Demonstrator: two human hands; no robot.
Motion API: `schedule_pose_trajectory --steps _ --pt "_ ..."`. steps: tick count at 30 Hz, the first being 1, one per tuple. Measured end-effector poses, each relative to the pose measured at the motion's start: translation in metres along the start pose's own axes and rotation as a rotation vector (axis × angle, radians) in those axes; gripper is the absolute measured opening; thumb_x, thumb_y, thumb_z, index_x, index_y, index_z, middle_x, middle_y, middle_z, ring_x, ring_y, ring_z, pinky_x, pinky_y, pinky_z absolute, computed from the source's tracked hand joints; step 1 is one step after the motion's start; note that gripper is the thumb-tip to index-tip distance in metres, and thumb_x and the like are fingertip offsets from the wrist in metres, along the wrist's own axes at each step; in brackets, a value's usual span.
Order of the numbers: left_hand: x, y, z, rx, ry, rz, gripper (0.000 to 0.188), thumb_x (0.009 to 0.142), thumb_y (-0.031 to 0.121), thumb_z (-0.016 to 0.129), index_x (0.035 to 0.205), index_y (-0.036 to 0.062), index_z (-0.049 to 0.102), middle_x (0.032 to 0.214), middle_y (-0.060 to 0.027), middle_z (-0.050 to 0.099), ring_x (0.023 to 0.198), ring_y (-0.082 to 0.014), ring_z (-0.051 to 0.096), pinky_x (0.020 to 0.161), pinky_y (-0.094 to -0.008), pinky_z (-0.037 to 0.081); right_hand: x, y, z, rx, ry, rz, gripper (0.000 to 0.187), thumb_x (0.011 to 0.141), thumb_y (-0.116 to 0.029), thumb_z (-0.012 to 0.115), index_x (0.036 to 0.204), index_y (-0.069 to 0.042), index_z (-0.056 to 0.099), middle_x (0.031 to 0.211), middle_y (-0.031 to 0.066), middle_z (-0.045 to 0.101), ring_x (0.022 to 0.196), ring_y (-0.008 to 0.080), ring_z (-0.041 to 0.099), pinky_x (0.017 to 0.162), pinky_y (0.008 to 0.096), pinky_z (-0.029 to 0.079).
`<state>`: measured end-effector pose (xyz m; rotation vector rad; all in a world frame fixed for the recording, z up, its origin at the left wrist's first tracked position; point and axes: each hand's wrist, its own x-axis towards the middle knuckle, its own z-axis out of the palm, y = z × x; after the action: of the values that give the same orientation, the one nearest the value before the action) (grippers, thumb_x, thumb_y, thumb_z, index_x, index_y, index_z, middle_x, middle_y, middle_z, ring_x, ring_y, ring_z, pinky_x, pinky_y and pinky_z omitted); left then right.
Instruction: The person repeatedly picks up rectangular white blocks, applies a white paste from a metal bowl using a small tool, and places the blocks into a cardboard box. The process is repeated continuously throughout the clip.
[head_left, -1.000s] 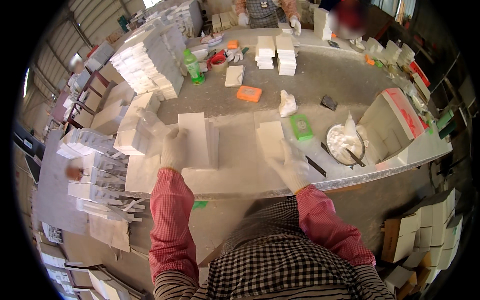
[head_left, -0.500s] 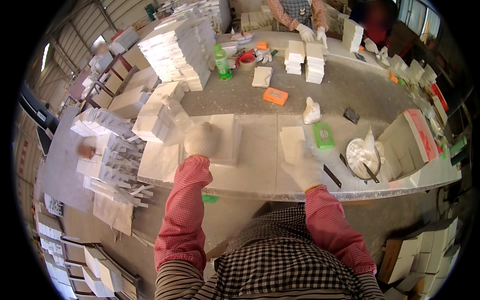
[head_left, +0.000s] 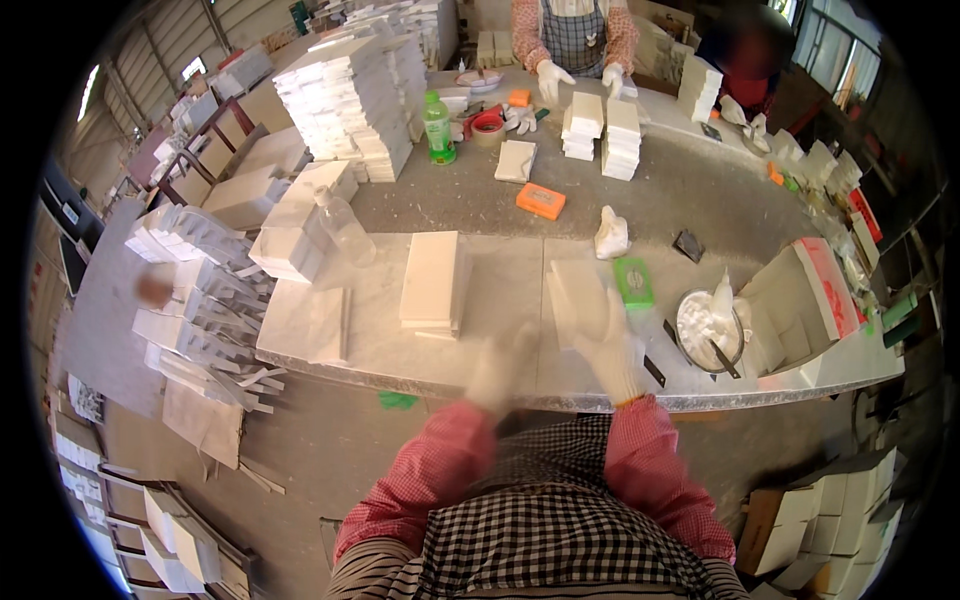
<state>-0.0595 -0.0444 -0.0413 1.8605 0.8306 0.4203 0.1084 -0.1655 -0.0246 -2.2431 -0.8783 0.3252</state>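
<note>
My left hand (head_left: 505,365), in a white knit glove and smeared by motion, is over the front of the table; its fingers cannot be made out. To its right, my gloved right hand (head_left: 608,345) grips a white rectangular tile (head_left: 573,290) by its near right part, thumb on the left side and fingers along the right edge. A short stack of white tiles (head_left: 432,280) lies left of my hands, slightly uneven at its near end. Thin white pieces (head_left: 330,325) lie farther left.
A green box (head_left: 633,283), a bowl of white paste (head_left: 695,320) with a spatula, and an open carton (head_left: 820,290) stand right. A clear bottle (head_left: 345,228), green bottle (head_left: 438,130) and tall tile stack (head_left: 345,110) are left. A gloved co-worker (head_left: 573,40) stands opposite.
My left hand has left the tile stack and come right and nearer, toward my right hand. My right hand stays by the same tile. Across the table, the co-worker's hands have moved apart.
</note>
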Motion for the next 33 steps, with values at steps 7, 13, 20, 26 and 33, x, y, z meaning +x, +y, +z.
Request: schedule_pose_trajectory --steps 7,13,20,26,33 --pt "0.009 0.031 0.023 -1.378 -0.287 -0.276 0.094 0.101 0.079 0.031 0.157 0.0040 0.037 0.155 -0.0144 0.049 0.141 -0.0318 0.049 0.116 -0.0487 0.044 -0.078 -0.043 -0.003 0.265 -0.025 -0.184 0.091 0.086 -0.043 0.079 0.156 -0.002 0.039 0.147 0.0259 0.056 0.127 0.0416 0.061 0.104 0.0490 0.050" --pt "-0.006 0.025 0.041 -1.656 -0.085 -0.255 0.086 0.104 0.072 0.034 0.158 0.0053 0.037 0.156 -0.0172 0.047 0.142 -0.0344 0.047 0.118 -0.0492 0.042 -0.084 -0.047 0.013 -0.253 0.001 -0.712 0.071 0.094 -0.042 0.066 0.147 0.003 0.052 0.154 0.0249 0.048 0.141 0.0454 0.044 0.118 0.0645 0.028" --pt "-0.030 -0.006 0.073 -1.292 -0.136 -0.145 0.083 0.106 0.070 0.031 0.159 0.0063 0.035 0.158 -0.0169 0.045 0.144 -0.0317 0.045 0.119 -0.0461 0.041 -0.040 -0.060 0.013 -0.279 0.065 -0.800 0.070 0.096 -0.048 0.062 0.149 -0.005 0.052 0.154 0.0173 0.049 0.146 0.0386 0.041 0.119 0.0614 0.027" --pt "-0.033 -0.013 0.078 -1.331 -0.214 -0.193 0.082 0.107 0.069 0.027 0.161 0.0070 0.033 0.159 -0.0170 0.043 0.144 -0.0299 0.045 0.118 -0.0437 0.042 -0.002 -0.047 0.018 -0.240 0.124 -0.630 0.055 0.099 -0.046 0.059 0.140 -0.010 0.060 0.149 0.0146 0.055 0.142 0.0369 0.046 0.117 0.0501 0.035" --pt "-0.027 0.008 0.029 -1.461 -0.628 -0.242 0.093 0.102 0.078 0.027 0.159 0.0056 0.036 0.150 -0.0230 0.052 0.122 -0.0384 0.062 0.101 -0.0510 0.056 0.025 -0.057 -0.039 -0.351 -0.336 -0.354 0.040 0.105 -0.040 0.049 0.117 -0.008 0.070 0.114 0.0152 0.074 0.105 0.0381 0.066 0.098 0.0441 0.049"
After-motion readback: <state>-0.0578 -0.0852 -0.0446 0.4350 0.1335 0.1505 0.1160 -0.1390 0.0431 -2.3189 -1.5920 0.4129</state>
